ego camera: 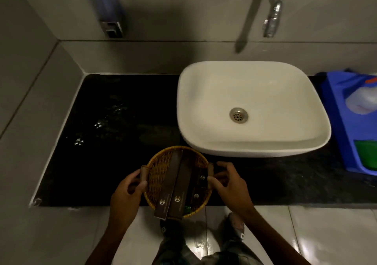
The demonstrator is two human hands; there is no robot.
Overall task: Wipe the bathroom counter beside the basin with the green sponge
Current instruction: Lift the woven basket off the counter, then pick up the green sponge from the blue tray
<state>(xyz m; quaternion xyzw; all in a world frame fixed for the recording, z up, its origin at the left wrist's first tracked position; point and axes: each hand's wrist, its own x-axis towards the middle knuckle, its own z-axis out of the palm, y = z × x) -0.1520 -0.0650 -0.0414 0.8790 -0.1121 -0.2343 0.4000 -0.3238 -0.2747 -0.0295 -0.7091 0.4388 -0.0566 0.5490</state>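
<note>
A round wicker basket (158,170) with dark brown boxes in it sits at the front edge of the black counter (114,162), left of the white basin (251,107). My left hand (126,193) grips the basket's left handle. My right hand (228,185) holds its right handle. The green sponge (366,152) lies in the blue tray (346,142) at the far right, away from both hands. Wet drops glint on the counter's left part.
A chrome tap (272,9) projects from the tiled wall above the basin. A soap dispenser (109,9) hangs on the wall at the left. A plastic bottle (363,101) lies in the blue tray. Below the counter edge are floor tiles and my feet.
</note>
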